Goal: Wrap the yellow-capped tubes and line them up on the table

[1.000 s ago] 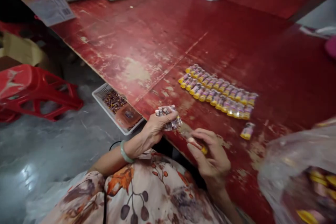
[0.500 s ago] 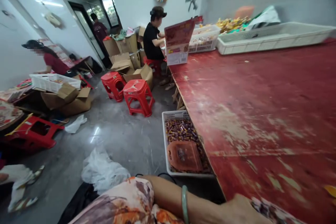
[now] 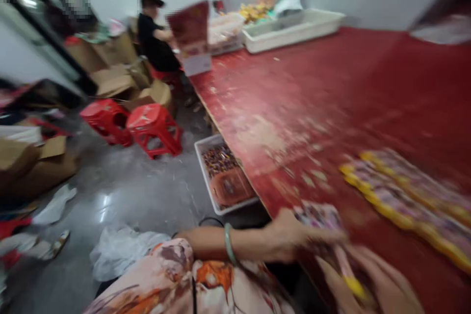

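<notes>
The frame is motion-blurred. My left hand (image 3: 290,238), with a pale green bangle (image 3: 229,244) on the wrist, grips a bunch of printed clear packets (image 3: 318,221) at the table's near edge. Low at the right, my right hand (image 3: 382,282) pinches a slim packet with a yellow end (image 3: 349,279). Both hands are close together, and the packets are a little apart from several rows of yellow-capped packets (image 3: 405,201) lying on the worn red table (image 3: 294,108). Their exact contents are too blurred to tell.
A white crate of small loose items (image 3: 219,174) stands on the floor by the table edge. Red stools (image 3: 154,127) and cardboard boxes (image 3: 117,81) stand beyond it. A seated person (image 3: 156,34) works at the table's far end near a white tray (image 3: 290,29).
The view has swung from looking down at my hands to the room and table. My hands have moved to the lower right of the view, and both still hold their packets.
</notes>
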Demonstrator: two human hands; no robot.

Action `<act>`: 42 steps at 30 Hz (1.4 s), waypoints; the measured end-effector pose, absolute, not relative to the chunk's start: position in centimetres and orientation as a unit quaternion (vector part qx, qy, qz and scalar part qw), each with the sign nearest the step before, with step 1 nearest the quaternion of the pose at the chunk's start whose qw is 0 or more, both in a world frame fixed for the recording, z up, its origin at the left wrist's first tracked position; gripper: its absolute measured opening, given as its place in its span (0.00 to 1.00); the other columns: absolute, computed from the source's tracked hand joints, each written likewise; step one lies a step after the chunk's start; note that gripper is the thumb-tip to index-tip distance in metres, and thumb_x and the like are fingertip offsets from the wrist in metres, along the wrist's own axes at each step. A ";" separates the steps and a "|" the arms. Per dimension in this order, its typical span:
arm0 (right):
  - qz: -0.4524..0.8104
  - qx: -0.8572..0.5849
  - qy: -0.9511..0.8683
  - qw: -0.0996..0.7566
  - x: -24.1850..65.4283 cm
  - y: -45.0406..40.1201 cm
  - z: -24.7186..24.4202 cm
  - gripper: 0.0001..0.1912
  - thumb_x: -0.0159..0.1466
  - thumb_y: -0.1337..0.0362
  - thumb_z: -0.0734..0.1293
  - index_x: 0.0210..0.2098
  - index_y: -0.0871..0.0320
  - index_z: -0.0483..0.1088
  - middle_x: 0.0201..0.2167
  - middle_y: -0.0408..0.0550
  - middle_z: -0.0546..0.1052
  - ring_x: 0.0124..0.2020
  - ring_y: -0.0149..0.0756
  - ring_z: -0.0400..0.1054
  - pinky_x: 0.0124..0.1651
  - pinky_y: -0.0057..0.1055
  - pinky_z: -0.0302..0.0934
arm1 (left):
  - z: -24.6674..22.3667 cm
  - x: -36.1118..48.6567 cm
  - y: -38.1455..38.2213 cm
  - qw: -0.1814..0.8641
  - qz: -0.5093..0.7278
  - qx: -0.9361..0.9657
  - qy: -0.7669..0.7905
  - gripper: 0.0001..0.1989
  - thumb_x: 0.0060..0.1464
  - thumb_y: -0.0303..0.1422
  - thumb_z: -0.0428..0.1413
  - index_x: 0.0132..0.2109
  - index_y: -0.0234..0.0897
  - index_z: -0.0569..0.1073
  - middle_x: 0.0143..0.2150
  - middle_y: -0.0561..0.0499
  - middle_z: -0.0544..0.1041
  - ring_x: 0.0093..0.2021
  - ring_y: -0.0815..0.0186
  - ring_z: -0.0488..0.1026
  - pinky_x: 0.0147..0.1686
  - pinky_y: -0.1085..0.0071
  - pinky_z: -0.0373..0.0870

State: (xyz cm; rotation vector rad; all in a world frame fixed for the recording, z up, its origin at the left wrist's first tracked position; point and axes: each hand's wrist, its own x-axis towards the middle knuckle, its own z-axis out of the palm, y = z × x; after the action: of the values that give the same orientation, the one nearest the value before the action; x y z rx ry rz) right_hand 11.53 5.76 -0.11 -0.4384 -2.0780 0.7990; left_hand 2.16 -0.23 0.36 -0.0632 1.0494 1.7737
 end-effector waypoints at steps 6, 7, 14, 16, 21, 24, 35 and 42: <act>0.320 -0.164 -0.861 0.360 16.6 6.7 1.1 0.21 0.62 0.68 0.66 0.54 0.55 0.66 0.50 0.54 0.72 0.51 0.45 0.69 0.51 0.44 0.67 | 0.7 0.8 0.5 0.559 0.709 -0.007 0.431 0.23 0.28 0.37 0.73 0.32 0.31 0.75 0.30 0.50 0.75 0.28 0.69 0.70 0.33 0.72 0.69; 0.308 -0.178 -0.853 0.381 16.4 6.6 0.9 0.20 0.61 0.69 0.66 0.53 0.56 0.67 0.49 0.54 0.73 0.50 0.43 0.70 0.50 0.43 0.68 | 0.6 0.8 0.8 0.574 0.698 0.008 0.427 0.22 0.31 0.37 0.72 0.33 0.31 0.75 0.31 0.50 0.75 0.29 0.69 0.71 0.34 0.71 0.69; 0.197 -0.233 -0.828 0.470 16.9 6.4 -0.3 0.14 0.61 0.71 0.67 0.48 0.57 0.69 0.43 0.52 0.76 0.43 0.37 0.73 0.41 0.33 0.71 | 0.5 2.7 1.8 0.645 0.644 0.065 0.407 0.21 0.33 0.36 0.72 0.34 0.30 0.75 0.32 0.49 0.76 0.29 0.68 0.71 0.33 0.71 0.70; 0.161 -0.259 -0.820 0.485 17.4 6.6 -0.5 0.13 0.62 0.70 0.68 0.47 0.57 0.70 0.41 0.51 0.76 0.41 0.36 0.73 0.40 0.32 0.71 | 0.5 3.3 2.0 0.662 0.630 0.068 0.400 0.21 0.34 0.35 0.72 0.35 0.31 0.75 0.33 0.49 0.76 0.30 0.67 0.72 0.35 0.71 0.70; 0.165 -0.274 -0.820 0.475 18.2 6.9 -0.5 0.14 0.62 0.71 0.68 0.47 0.56 0.69 0.41 0.50 0.77 0.41 0.36 0.73 0.40 0.33 0.71 | 0.4 4.1 2.5 0.672 0.620 0.065 0.400 0.21 0.34 0.34 0.72 0.37 0.33 0.75 0.34 0.50 0.77 0.31 0.68 0.72 0.36 0.72 0.70; 0.166 -0.285 -0.809 0.486 18.4 6.8 -0.6 0.13 0.61 0.71 0.67 0.46 0.55 0.70 0.41 0.49 0.77 0.40 0.37 0.74 0.39 0.34 0.72 | 0.4 4.4 2.7 0.666 0.614 0.069 0.417 0.22 0.32 0.34 0.72 0.35 0.32 0.75 0.33 0.50 0.76 0.30 0.69 0.70 0.34 0.73 0.68; 0.031 -0.303 -0.821 0.483 18.5 6.1 -1.0 0.09 0.62 0.72 0.66 0.42 0.57 0.71 0.37 0.50 0.78 0.35 0.35 0.75 0.34 0.28 0.70 | 0.0 5.1 2.6 0.662 0.613 0.080 0.424 0.21 0.33 0.34 0.72 0.36 0.32 0.75 0.31 0.50 0.76 0.29 0.69 0.71 0.33 0.72 0.69; 0.010 -0.300 -0.826 0.477 18.5 6.1 -1.6 0.09 0.61 0.73 0.67 0.42 0.59 0.71 0.36 0.50 0.77 0.36 0.34 0.75 0.36 0.27 0.69 | -0.1 5.1 2.5 0.668 0.602 0.067 0.433 0.23 0.31 0.35 0.73 0.35 0.31 0.75 0.31 0.50 0.76 0.28 0.69 0.71 0.31 0.73 0.70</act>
State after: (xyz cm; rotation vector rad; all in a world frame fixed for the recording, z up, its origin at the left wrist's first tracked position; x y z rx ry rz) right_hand 18.48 6.05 -1.62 -0.7317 -2.0175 0.0244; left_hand 5.08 2.51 -0.08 0.1501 0.9777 1.3576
